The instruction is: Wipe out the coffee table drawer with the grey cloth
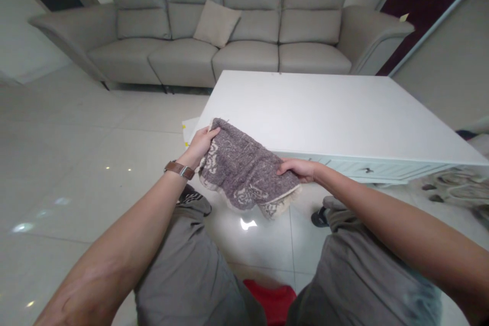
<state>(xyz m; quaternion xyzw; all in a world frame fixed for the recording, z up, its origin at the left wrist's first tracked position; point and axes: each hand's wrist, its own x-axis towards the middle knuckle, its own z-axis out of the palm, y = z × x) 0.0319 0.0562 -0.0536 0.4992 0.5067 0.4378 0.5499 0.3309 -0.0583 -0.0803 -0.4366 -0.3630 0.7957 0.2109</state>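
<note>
Cloth is what you have in both hands: a small purple-grey woven cloth [244,170] with a pale patterned border and a frayed cream fringe, held in the air just in front of the near edge of the white surface [328,117]. Your left hand [200,147] pinches the cloth's upper left corner, thumb over the top and fingers behind, and its grip is clenched on the fabric. Your right hand [300,169] closes on the cloth's lower right edge, fingers curled over it, so that grip is also grasping the cloth.

Between the two hands the cloth sags and wrinkles, and its lower fringe droops below your right hand; it looks soft, light and limp, with no stiffness of its own. Judged from that, it will not slip easily but will fold wherever it is unsupported, so corners and hems are the sound places to take hold, as you do now.

Beyond the surface stands a grey sofa [229,35] with a loose cushion [216,23]. Below the cloth lie glossy floor tiles [76,163], your knees in grey shorts, and something red [273,300] between them. A brown-strapped wristwatch [179,169] sits on your left wrist.
</note>
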